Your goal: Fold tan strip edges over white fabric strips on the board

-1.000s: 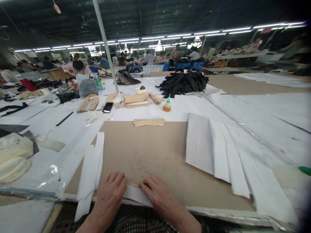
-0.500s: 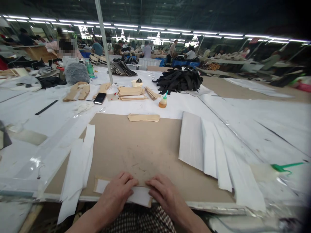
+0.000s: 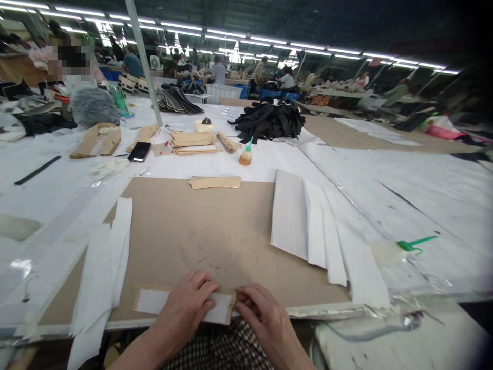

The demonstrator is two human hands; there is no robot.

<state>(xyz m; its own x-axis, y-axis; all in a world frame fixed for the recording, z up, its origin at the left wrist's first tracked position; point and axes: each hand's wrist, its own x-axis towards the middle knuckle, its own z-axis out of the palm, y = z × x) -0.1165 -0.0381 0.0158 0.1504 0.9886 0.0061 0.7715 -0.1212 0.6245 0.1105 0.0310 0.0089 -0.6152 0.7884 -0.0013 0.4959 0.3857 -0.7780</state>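
Covers the middle of the tan-edged white strip (image 3: pixel 154 300) with the left hand (image 3: pixel 188 302), fingers bent together, near the brown sheet's (image 3: pixel 215 231) front edge; meets its right end with the right hand (image 3: pixel 264 311), fingers curled; impossible to tell whether pinching with either.

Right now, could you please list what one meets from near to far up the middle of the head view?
Rectangular white strip with tan edges, long tan strips, translucent green-nozzled bottle of amber liquid, heap of black strips.
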